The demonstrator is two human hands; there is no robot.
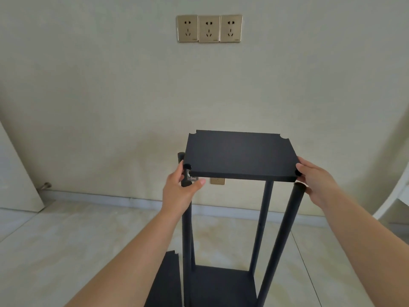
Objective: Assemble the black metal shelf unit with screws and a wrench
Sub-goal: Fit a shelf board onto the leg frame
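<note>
Against the far left edge: a pale door (15,173) stands ajar, with a metal door stop (45,186) at its foot by the skirting.
Floor: beige tiles (66,251) with thin joints.
Spare panel: a black shelf panel (164,282) lies low on the floor, just left of the frame, its notched corner showing.
Left hand: the left hand (180,191) grips the near left corner of the top board, thumb on the upper face, fingers curled beneath, beside the near left post.
Left posts: two black posts (187,229) rise on the left; the far one's top shows above the board's left edge.
Top board: a black shelf board (241,155) with scooped corner notches is held level above the posts, not seated on the near right post.
Bottom shelf: a black bottom shelf (221,286) joins the posts near the floor.
Wall sockets: three gold socket plates (209,28) sit in a row high on the cream wall (110,85); a smaller gold plate (217,181) shows under the board's front edge.
Right posts: a far right post (263,222) and near right post (281,240); the latter's open top stands just below the board's corner.
Right hand: the right hand (318,180) clasps the near right corner, thumb on top, fingers underneath.
Right edge: part of a white furniture piece (396,196).
</note>
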